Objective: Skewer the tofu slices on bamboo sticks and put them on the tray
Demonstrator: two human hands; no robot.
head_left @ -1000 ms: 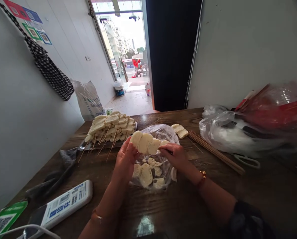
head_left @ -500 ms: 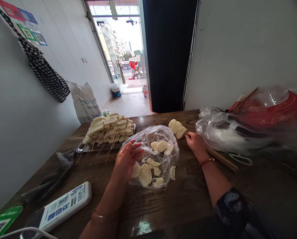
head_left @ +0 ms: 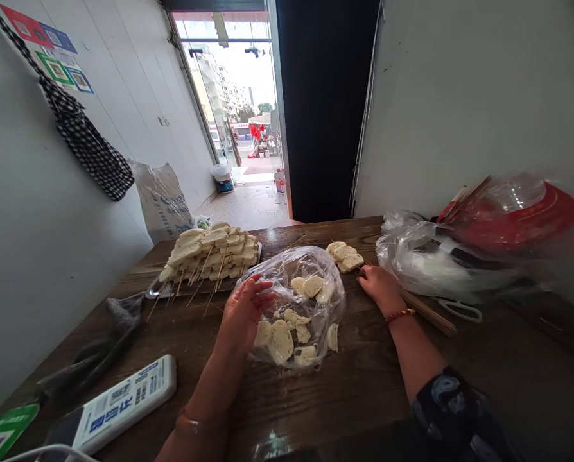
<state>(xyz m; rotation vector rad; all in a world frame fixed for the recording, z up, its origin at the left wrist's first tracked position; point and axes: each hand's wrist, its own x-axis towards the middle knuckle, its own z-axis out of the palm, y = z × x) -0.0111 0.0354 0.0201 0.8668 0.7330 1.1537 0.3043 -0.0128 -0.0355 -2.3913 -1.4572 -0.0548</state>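
My left hand (head_left: 246,308) hovers at the left edge of a clear plastic bag (head_left: 328,263), fingers spread and holding nothing. Pale bread slices (head_left: 281,340) and torn bits lie in the bag, and one narrow piece (head_left: 333,337) is at its right edge. Beyond the bag, a skewer of bread slices (head_left: 345,255) rests low at the table top. My right hand (head_left: 378,284) pinches the stick end of that skewer, its fingertips partly hiding the stick. To the left, many loaded skewers (head_left: 210,251) are piled on a metal tray (head_left: 153,289).
Bare wooden sticks (head_left: 429,312) and scissors (head_left: 460,310) lie right of my right hand. Farther right are crumpled plastic bags (head_left: 426,256) and a red item (head_left: 522,221) under plastic. A white payment device (head_left: 128,401) and a dark cloth-like bundle (head_left: 99,340) occupy the left.
The skewer of bread slices has tipped down flatter onto the table, and my right hand has lowered slightly with it. My left hand stays open by the bag.
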